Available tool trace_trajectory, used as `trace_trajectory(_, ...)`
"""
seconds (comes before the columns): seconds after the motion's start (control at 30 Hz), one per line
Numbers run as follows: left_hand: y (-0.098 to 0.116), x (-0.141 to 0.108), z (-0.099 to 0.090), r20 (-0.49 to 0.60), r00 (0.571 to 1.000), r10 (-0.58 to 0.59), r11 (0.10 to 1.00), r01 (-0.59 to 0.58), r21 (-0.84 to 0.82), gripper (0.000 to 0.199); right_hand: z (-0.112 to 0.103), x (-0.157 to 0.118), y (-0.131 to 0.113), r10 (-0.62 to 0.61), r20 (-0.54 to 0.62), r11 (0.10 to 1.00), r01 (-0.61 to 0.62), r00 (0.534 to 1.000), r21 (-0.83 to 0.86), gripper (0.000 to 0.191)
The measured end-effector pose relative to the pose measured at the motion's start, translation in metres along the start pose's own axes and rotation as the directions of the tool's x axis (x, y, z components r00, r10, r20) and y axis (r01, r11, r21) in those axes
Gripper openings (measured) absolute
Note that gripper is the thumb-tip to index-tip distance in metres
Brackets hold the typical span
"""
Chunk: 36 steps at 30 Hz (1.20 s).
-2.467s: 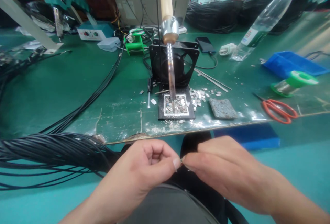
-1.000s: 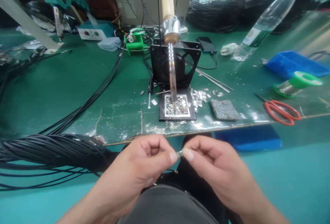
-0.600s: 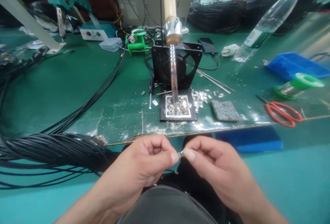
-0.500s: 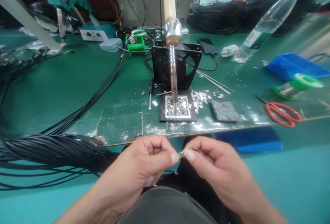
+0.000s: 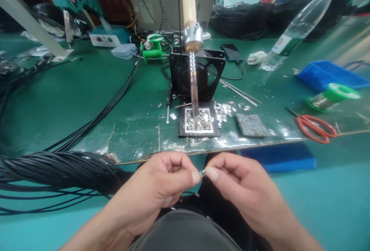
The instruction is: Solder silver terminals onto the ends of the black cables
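A small silvery metal connector shows between my two hands, just off the bench's front edge. My left hand pinches its left end between thumb and forefinger. From the other side, thumb and forefinger of my right hand grip it too; most of the piece is covered by fingertips. A thin dark cable end is partly visible below the hands. Beyond them, a soldering iron points down, its tip over a square tray holding small metal pieces.
A black fan stands behind the iron. To the right are a grey abrasive block, red-handled scissors, a solder spool, a blue bin and a plastic bottle. A thick black cable bundle hangs over the left edge.
Both hands keep the same pinch on the connector and have barely moved. The bench scene is shifted very slightly left as the camera moves.
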<state>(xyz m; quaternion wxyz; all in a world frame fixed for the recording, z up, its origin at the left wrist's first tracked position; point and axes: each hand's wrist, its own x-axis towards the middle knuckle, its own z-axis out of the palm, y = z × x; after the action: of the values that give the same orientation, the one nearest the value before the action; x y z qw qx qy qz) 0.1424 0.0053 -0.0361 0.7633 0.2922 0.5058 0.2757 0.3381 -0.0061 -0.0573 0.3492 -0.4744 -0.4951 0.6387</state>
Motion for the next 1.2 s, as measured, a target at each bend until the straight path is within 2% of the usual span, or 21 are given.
trace_trajectory(0.1, 0.001, 0.000, -0.002, 0.022, 1.000, -0.001, 1.000, 0.001, -0.015, 0.023, -0.001, 0.000, 0.002, -0.037, -0.033, 0.996, 0.034, 0.999, -0.080, 0.026)
trace_trajectory(0.13, 0.001, 0.000, -0.002, 0.028, 1.000, -0.002, 1.000, 0.002, -0.019, 0.023, -0.002, -0.001, 0.002, -0.083, -0.063, 0.988, 0.074, 0.995, -0.137, 0.024)
trace_trajectory(0.2, 0.001, 0.001, -0.003, 0.030, 1.000, -0.005, 1.000, 0.006, -0.022, 0.023, -0.004, -0.003, 0.002, -0.250, -0.113, 0.931, 0.206, 0.962, -0.302, 0.014)
trace_trajectory(0.23, 0.001, 0.001, -0.003, 0.030, 1.000, -0.004, 1.000, 0.005, -0.025, 0.024, -0.005, -0.003, 0.002, -0.361, -0.105, 0.872, 0.295, 0.927, -0.391, 0.008)
trace_trajectory(0.3, 0.001, 0.001, -0.003, 0.033, 0.999, -0.002, 1.000, 0.003, -0.031, 0.024, -0.007, -0.004, 0.001, -0.554, -0.020, 0.720, 0.466, 0.833, -0.514, 0.010)
trace_trajectory(0.33, 0.001, 0.001, -0.003, 0.035, 0.999, -0.003, 0.999, 0.004, -0.036, 0.025, -0.008, -0.004, -0.001, -0.614, 0.037, 0.649, 0.531, 0.788, -0.545, 0.013)
trace_trajectory(0.4, 0.000, 0.001, -0.003, 0.041, 0.999, -0.004, 0.999, 0.006, -0.044, 0.025, -0.009, -0.003, -0.002, -0.669, 0.122, 0.555, 0.602, 0.733, -0.574, 0.014)
trace_trajectory(0.77, 0.000, 0.002, -0.003, 0.036, 0.999, -0.025, 0.998, 0.027, -0.056, 0.027, -0.016, -0.002, 0.006, -0.686, 0.266, 0.377, 0.643, 0.678, -0.667, 0.021)
trace_trajectory(1.2, -0.001, 0.002, 0.000, -0.017, 1.000, -0.010, 1.000, 0.010, -0.023, 0.023, -0.022, 0.005, 0.008, -0.706, 0.349, 0.292, 0.702, 0.616, -0.649, 0.028)
